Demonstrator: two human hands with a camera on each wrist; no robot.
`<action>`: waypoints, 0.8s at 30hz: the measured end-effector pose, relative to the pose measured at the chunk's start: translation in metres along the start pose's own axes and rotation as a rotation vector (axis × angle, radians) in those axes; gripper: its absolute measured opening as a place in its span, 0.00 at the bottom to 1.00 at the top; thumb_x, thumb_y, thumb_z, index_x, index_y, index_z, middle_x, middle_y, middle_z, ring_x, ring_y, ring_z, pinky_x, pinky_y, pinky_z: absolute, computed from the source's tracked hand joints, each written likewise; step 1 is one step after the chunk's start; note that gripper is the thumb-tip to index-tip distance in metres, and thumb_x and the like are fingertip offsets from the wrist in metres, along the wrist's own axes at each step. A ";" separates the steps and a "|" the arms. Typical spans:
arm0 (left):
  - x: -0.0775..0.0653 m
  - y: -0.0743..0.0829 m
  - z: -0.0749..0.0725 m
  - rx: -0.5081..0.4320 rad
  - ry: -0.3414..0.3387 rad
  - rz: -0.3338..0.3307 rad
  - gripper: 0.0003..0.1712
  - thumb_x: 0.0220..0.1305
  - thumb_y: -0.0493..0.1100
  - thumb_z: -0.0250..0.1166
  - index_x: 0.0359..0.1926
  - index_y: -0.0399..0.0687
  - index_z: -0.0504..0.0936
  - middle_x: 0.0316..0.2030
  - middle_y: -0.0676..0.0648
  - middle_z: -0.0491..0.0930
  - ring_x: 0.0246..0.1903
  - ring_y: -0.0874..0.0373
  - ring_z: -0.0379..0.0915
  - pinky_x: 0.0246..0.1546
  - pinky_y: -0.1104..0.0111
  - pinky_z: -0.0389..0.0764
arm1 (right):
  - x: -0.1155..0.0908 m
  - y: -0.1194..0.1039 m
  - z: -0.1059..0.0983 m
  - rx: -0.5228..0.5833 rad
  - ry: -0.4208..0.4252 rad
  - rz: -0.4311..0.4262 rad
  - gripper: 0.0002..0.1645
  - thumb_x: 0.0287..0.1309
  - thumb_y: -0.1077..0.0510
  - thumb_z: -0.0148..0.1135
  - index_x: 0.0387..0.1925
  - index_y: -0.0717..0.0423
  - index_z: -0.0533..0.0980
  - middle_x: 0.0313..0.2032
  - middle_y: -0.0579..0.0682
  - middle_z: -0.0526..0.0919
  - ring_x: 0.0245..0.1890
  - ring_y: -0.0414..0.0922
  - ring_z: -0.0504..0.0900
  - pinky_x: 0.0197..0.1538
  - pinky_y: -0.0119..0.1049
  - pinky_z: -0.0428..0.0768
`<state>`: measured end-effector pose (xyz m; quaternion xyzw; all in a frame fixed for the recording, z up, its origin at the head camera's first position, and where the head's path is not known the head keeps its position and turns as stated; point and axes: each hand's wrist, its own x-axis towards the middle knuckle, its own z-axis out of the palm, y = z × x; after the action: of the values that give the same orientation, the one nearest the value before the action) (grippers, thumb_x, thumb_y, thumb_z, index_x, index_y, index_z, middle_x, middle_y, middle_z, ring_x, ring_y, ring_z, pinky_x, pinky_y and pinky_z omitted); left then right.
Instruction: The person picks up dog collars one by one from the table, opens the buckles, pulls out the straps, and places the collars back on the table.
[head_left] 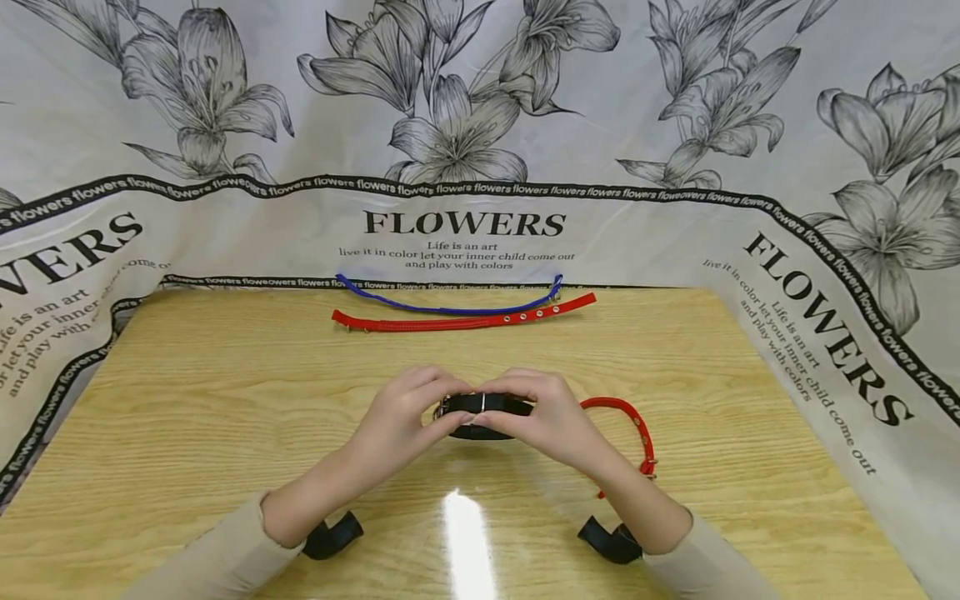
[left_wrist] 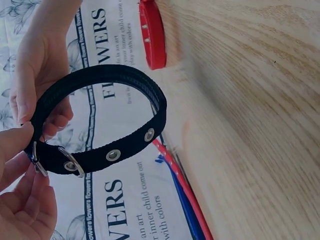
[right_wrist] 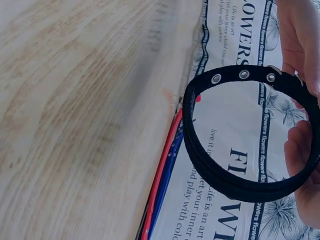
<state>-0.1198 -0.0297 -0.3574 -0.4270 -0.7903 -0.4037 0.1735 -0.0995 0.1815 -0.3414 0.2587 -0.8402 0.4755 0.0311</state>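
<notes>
Left hand [head_left: 416, 410] and right hand [head_left: 543, 412] both on the black collar [head_left: 512, 406], held above the counter [head_left: 247, 400], roughly mid-view; left fingers drawn together, pinching it near the buckle [left_wrist: 36, 161]; right fingers drawn together too, thumb and fingertips pinching the strap right beside the left fingertips; collar bent into a loop, wrist views show its inside open; metal ring [left_wrist: 71, 162] on the strap near the buckle, silver eyelets [left_wrist: 113, 155] further along.

Curved red collar [head_left: 628, 409] lies on the counter just beside the right hand, partly hidden by the right forearm; long red collar [head_left: 427, 325] lies nearly straight toward the back of the counter, eyelets at its right part; blue collar [head_left: 450, 310] just behind it, sagging in a shallow curve, both ends toward the cloth; white cloth [head_left: 465, 200] with flower drawings and "FLOWERS" print stands behind the counter; black piece [head_left: 333, 537] by the left wrist, another [head_left: 607, 542] by the right; cannot tell what they are.
</notes>
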 end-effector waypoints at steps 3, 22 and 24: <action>-0.001 0.001 0.000 -0.005 -0.004 -0.008 0.13 0.52 0.39 0.71 0.41 0.45 0.83 0.37 0.53 0.80 0.39 0.61 0.73 0.40 0.70 0.76 | 0.000 0.001 0.002 0.011 0.006 0.014 0.15 0.49 0.57 0.71 0.41 0.53 0.82 0.37 0.44 0.83 0.34 0.39 0.80 0.34 0.34 0.81; -0.003 0.005 0.001 -0.083 0.047 -0.095 0.09 0.54 0.36 0.68 0.38 0.44 0.80 0.33 0.52 0.79 0.35 0.61 0.74 0.33 0.72 0.77 | -0.007 0.007 0.010 0.291 0.088 0.133 0.13 0.49 0.67 0.68 0.40 0.63 0.81 0.38 0.56 0.83 0.33 0.44 0.83 0.32 0.35 0.82; -0.004 0.005 0.002 -0.093 0.057 -0.096 0.09 0.54 0.35 0.68 0.38 0.43 0.80 0.34 0.51 0.80 0.35 0.60 0.75 0.33 0.72 0.78 | -0.007 0.008 0.010 0.320 0.093 0.144 0.13 0.49 0.67 0.67 0.40 0.65 0.81 0.38 0.57 0.83 0.33 0.44 0.83 0.32 0.34 0.82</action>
<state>-0.1131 -0.0287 -0.3580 -0.3843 -0.7850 -0.4601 0.1563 -0.0950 0.1792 -0.3552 0.1773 -0.7680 0.6154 -0.0057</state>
